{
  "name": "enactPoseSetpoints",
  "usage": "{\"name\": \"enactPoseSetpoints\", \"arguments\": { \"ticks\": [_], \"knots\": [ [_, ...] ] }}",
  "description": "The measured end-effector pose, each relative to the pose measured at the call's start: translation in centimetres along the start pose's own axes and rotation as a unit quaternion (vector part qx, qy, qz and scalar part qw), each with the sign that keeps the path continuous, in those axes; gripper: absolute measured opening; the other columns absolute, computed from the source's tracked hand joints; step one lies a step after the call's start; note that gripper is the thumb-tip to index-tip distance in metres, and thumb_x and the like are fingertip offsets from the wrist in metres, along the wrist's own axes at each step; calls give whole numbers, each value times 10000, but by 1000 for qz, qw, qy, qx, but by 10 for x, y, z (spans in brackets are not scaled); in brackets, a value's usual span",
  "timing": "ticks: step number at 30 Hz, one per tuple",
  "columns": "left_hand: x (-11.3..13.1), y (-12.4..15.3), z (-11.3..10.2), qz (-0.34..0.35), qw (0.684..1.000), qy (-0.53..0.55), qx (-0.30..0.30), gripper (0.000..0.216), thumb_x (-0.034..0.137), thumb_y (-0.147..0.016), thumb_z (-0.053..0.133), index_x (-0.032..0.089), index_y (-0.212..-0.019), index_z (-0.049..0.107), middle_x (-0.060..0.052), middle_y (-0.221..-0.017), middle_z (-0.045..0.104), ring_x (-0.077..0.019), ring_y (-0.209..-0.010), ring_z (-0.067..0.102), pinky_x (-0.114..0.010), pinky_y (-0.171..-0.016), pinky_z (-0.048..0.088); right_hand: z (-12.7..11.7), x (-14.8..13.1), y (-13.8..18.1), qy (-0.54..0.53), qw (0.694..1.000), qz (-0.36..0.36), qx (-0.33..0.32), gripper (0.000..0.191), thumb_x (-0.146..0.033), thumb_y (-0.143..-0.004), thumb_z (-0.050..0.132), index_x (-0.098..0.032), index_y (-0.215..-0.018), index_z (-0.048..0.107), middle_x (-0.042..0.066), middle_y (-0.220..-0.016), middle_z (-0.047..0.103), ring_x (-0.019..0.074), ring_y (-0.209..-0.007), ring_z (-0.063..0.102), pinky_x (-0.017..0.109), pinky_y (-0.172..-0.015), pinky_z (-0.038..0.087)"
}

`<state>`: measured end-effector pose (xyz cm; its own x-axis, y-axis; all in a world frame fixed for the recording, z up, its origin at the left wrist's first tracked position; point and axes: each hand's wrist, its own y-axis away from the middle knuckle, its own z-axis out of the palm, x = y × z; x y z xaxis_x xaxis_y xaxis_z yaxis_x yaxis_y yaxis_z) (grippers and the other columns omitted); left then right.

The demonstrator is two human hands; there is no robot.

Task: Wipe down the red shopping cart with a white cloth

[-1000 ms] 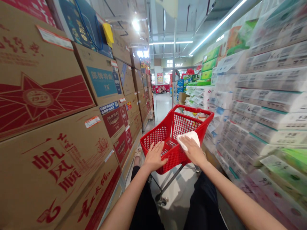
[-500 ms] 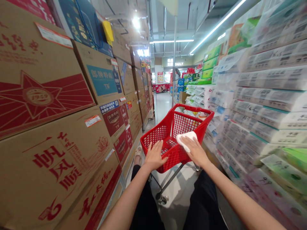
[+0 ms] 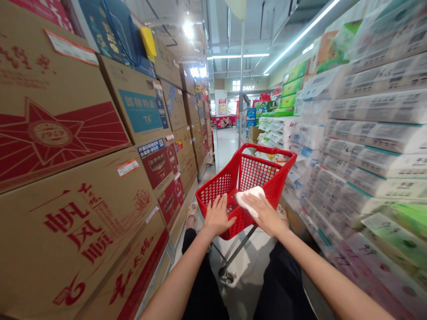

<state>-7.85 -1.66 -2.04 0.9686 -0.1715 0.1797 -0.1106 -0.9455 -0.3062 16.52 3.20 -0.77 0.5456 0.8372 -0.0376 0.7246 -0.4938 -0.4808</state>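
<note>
A red plastic shopping cart point(image 3: 258, 171) with a grid-walled basket stands in front of me, its handle on the far side. My left hand point(image 3: 218, 216) lies on the basket's near rim, fingers spread and thumb apart. Pressed under the fingers of my right hand point(image 3: 265, 213) is a folded white cloth point(image 3: 248, 198), on the near right part of the basket's rim. The cloth partly covers the rim and the basket's inside beneath it.
Stacked cardboard cartons point(image 3: 83, 222) wall the left side. Packs of tissue paper point(image 3: 367, 146) are piled on the right. My legs straddle the cart's metal frame and caster wheel point(image 3: 228, 278). Beyond the cart, a thin pole point(image 3: 240, 84) rises from the aisle.
My right hand has slid left with the white cloth along the cart's near rim, closer to my left hand. My left hand and the cart have barely shifted.
</note>
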Motion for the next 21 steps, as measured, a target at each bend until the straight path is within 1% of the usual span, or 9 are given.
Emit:
{"name": "enactPoseSetpoints", "arguments": {
  "ticks": [2,4,7,10,12,14,17,19,21],
  "knots": [
    [7,0,0,-10,1000,5,0,982,566,-820,558,206,-1595,75,-100,-1632,245,-361,-1502,188,-600,-1189,187,-1,22,0,14,998,58,20,684,-139,-930,381,-294,-1576,219,40,-1594,346,209,-1489,261,560,-1225,151],
    [14,0,0,-22,1000,5,2,981,559,-816,561,222,-1596,71,-88,-1638,228,-384,-1499,182,-618,-1183,185,0,28,0,22,995,89,29,659,-154,-937,383,-292,-1568,252,45,-1585,364,217,-1489,264,564,-1219,173],
    [20,1,1,-40,999,0,2,990,549,-806,571,242,-1596,59,-74,-1649,192,-408,-1496,171,-636,-1176,182,2,6,0,12,997,72,22,692,-139,-911,398,-279,-1572,246,34,-1590,356,214,-1498,237,540,-1225,184],
    [19,2,3,-42,999,-8,7,985,535,-808,565,237,-1597,55,-83,-1654,166,-419,-1495,165,-647,-1173,173,3,-30,1,-19,1000,12,1,727,-136,-895,409,-269,-1581,210,22,-1606,320,203,-1507,204,515,-1235,169],
    [18,3,4,-41,999,-12,15,980,524,-808,564,235,-1596,58,-92,-1656,156,-428,-1493,162,-655,-1168,176,2,-42,2,-35,999,-16,-15,726,-147,-900,415,-270,-1583,200,19,-1615,298,199,-1508,198,508,-1239,159],
    [17,3,6,-45,999,-14,24,985,528,-806,567,234,-1596,57,-100,-1656,155,-440,-1488,165,-662,-1160,185,-1,-39,2,-36,999,-23,-24,714,-155,-913,410,-283,-1582,196,14,-1616,294,192,-1504,213,511,-1241,145],
    [22,1,8,-59,998,-19,32,995,538,-809,566,222,-1596,45,-105,-1655,160,-445,-1480,187,-664,-1154,193,-5,-19,-2,-21,1000,9,-17,694,-148,-925,389,-290,-1578,204,14,-1603,323,183,-1495,240,522,-1238,148],
    [26,0,9,-73,996,-26,38,994,521,-818,556,211,-1596,19,-101,-1657,151,-418,-1487,187,-649,-1165,183,-5,-10,-7,-10,999,49,-7,668,-136,-922,381,-263,-1566,261,33,-1584,363,190,-1487,267,524,-1233,169],
    [31,-1,9,-84,995,-32,45,997,498,-826,547,214,-1594,-21,-89,-1661,132,-373,-1504,161,-627,-1182,164,-3,-13,-12,-4,997,71,-1,634,-132,-914,390,-230,-1539,342,54,-1559,409,205,-1474,302,524,-1230,188]
  ]
}}
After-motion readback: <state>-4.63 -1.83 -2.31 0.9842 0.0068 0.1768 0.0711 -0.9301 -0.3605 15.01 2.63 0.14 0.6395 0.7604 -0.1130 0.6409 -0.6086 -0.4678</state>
